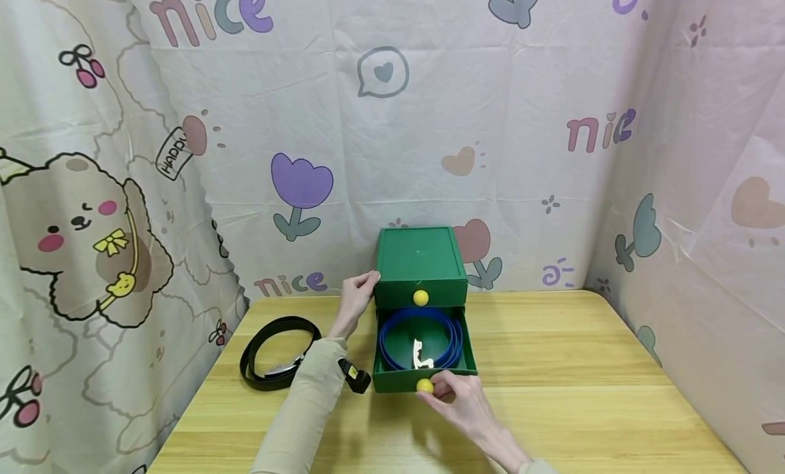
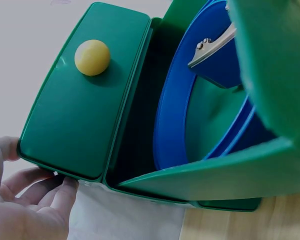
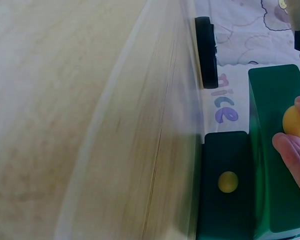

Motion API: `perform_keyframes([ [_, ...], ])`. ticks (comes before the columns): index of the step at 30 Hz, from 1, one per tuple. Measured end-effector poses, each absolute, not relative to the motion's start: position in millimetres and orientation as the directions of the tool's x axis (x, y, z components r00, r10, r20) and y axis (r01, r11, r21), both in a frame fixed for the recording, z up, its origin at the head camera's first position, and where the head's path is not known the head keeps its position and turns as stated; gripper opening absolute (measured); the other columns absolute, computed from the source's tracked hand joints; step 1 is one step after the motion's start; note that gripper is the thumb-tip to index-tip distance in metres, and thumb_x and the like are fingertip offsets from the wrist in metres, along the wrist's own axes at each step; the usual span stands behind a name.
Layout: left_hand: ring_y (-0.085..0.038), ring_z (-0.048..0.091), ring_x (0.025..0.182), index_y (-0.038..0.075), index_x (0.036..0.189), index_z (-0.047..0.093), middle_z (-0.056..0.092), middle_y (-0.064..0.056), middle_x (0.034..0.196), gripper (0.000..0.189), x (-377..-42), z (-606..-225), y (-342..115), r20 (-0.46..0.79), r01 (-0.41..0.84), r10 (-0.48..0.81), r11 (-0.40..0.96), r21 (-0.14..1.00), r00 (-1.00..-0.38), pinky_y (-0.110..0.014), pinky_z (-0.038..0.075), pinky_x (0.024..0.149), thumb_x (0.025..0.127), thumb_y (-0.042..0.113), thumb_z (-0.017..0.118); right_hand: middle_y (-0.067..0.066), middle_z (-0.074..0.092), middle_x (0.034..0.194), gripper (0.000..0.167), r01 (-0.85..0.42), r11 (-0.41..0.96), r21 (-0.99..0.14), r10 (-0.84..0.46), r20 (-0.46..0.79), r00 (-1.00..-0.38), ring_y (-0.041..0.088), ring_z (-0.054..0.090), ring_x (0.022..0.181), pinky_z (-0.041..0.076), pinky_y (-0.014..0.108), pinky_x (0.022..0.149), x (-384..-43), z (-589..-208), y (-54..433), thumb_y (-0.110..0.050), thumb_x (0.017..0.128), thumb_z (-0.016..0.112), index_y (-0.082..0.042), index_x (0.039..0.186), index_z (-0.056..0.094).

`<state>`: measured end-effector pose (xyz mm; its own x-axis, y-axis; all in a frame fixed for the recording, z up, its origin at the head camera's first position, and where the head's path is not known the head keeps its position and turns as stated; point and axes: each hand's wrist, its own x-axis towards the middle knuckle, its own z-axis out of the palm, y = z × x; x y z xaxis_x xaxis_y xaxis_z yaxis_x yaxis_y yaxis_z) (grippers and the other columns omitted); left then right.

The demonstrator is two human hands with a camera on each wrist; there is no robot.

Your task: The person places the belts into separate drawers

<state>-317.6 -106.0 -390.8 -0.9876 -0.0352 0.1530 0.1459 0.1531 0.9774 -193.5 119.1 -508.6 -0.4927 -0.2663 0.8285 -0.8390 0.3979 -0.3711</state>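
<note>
A green drawer cabinet (image 1: pixel 420 253) with yellow ball knobs stands on the table. Its drawer below the top one is pulled out, showing a coiled blue belt (image 1: pixel 388 338) with a shiny metal buckle (image 1: pixel 418 355) inside. My left hand (image 1: pixel 356 298) grips the cabinet's upper left corner; in the left wrist view its thumb and fingers (image 2: pixel 65 197) lie along two edges. With thumb and fingers, my right hand (image 1: pixel 463 406) pinches the yellow knob (image 1: pixel 425 386) of the open drawer. The right wrist view shows this knob (image 3: pixel 295 121) between the fingertips.
A coiled black belt (image 1: pixel 250 351) with a silver buckle lies on the wooden table (image 1: pixel 564 365), left of the cabinet. Beneath the open drawer, another drawer front (image 3: pixel 225 215) with a yellow knob is closed. Printed curtains (image 1: pixel 405 133) hang behind and at both sides.
</note>
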Motion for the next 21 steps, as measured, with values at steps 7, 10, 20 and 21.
perform_keyframes([
  [7, -0.035, 0.046, 0.142, -0.002, 0.137, 0.06, 0.048, -0.019, 0.152, 0.045, -318.4, -389.3, -106.1, 0.145, 0.14, -0.029, 0.145, 0.98, -0.989, -0.048, 0.044, 0.114, 0.103, 0.027, 0.058, -0.001, 0.072, 0.066, 0.024, -0.83, 0.408, -0.381, -0.253, 0.826, -0.503, -0.001, 0.065, 0.057, 0.051, 0.007, 0.053, -194.5, -508.4, 118.0, -0.004, 0.07, 0.089, -0.007, 0.081, 0.068],
  [10, -0.037, 0.045, 0.142, -0.006, 0.138, 0.057, 0.046, -0.022, 0.153, 0.044, -304.2, -374.0, -104.2, 0.138, 0.135, -0.012, 0.157, 0.978, -0.99, -0.049, 0.044, 0.114, 0.104, 0.023, 0.056, 0.0, 0.073, 0.067, 0.024, -0.822, 0.413, -0.392, -0.247, 0.82, -0.516, -0.002, 0.065, 0.057, 0.051, 0.007, 0.053, -194.6, -508.5, 117.5, -0.005, 0.07, 0.089, -0.007, 0.081, 0.068],
  [20, -0.042, 0.044, 0.142, -0.01, 0.136, 0.056, 0.046, -0.027, 0.151, 0.042, -284.1, -354.7, -99.4, 0.139, 0.136, -0.01, 0.158, 0.978, -0.99, -0.051, 0.043, 0.114, 0.104, 0.017, 0.053, 0.0, 0.073, 0.068, 0.025, -0.804, 0.427, -0.414, -0.23, 0.81, -0.539, -0.003, 0.065, 0.057, 0.052, 0.008, 0.052, -194.3, -508.7, 115.6, -0.004, 0.069, 0.09, -0.008, 0.081, 0.068],
  [21, -0.043, 0.043, 0.142, -0.011, 0.136, 0.055, 0.045, -0.028, 0.151, 0.043, -284.6, -355.3, -99.2, 0.143, 0.14, -0.009, 0.16, 0.977, -0.99, -0.052, 0.043, 0.114, 0.105, 0.017, 0.053, 0.0, 0.073, 0.068, 0.025, -0.798, 0.43, -0.423, -0.228, 0.804, -0.549, -0.004, 0.065, 0.058, 0.052, 0.008, 0.052, -194.0, -508.3, 115.4, -0.005, 0.07, 0.09, -0.008, 0.081, 0.068],
])
